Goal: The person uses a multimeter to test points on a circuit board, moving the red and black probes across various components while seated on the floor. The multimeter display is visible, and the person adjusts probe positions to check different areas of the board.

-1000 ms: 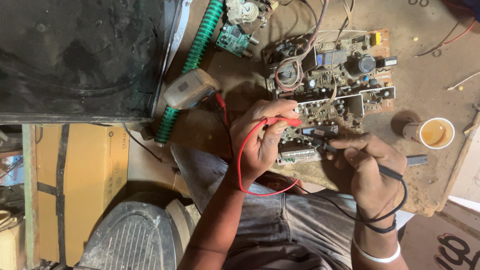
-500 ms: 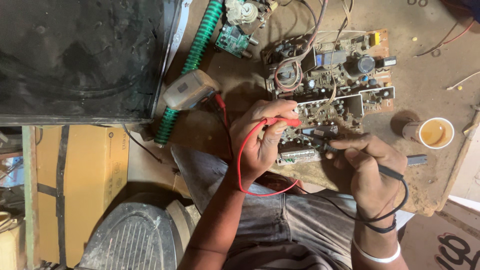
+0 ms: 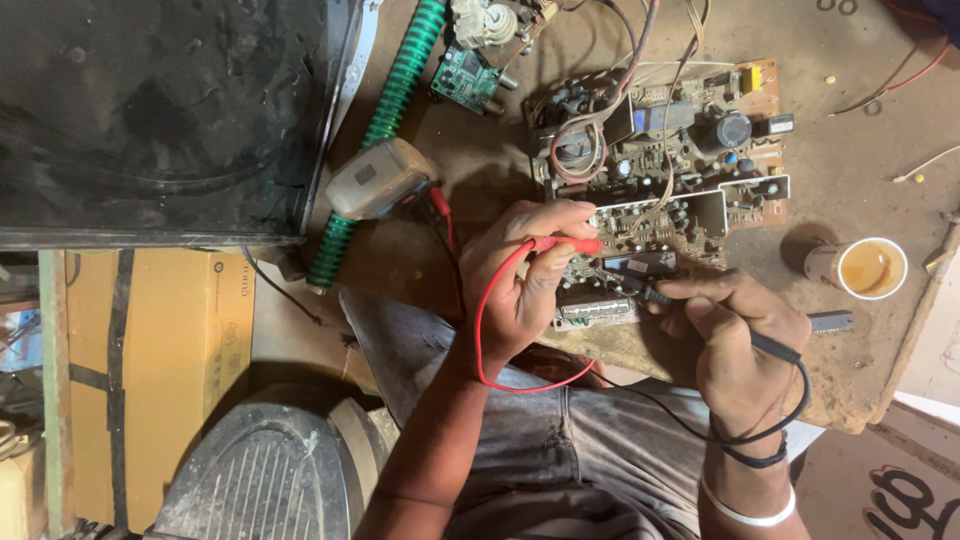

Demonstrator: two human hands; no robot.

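Circuit board (image 3: pixel 660 170) lies flat on the dusty brown workbench (image 3: pixel 860 120), right in front of the person, crowded with capacitors, coils and loose wires. Left hand (image 3: pixel 520 290) is curled closed around the red probe (image 3: pixel 565 244), tip laid onto the lower edge of the board near the row of small parts. Right hand (image 3: pixel 735 340) is closed in a pen-like grip on the black probe (image 3: pixel 650 292), tip pressed on the board just beside the red one; its black lead (image 3: pixel 790 400) loops round the wrist. Red lead (image 3: pixel 490 330) arcs down past the left wrist and across the lap. Grey multimeter (image 3: pixel 380 180) sits well left of the board, leaning against a green ribbed hose (image 3: pixel 385 110); its display is not readable from here. Smaller green board (image 3: pixel 465 75) lies above, apart from the main one. Paper cup (image 3: pixel 862 268) with brownish liquid stands to the right, near the board's corner. Dark screen panel (image 3: pixel 150 110) fills the upper left.

Step in hand looks like probing two points on the board, both tips seated. Next move likely calls for holding both tips steady without slipping onto neighbouring pins, then a glance at the meter; whether the tips touch solder points exactly cannot be told, too small
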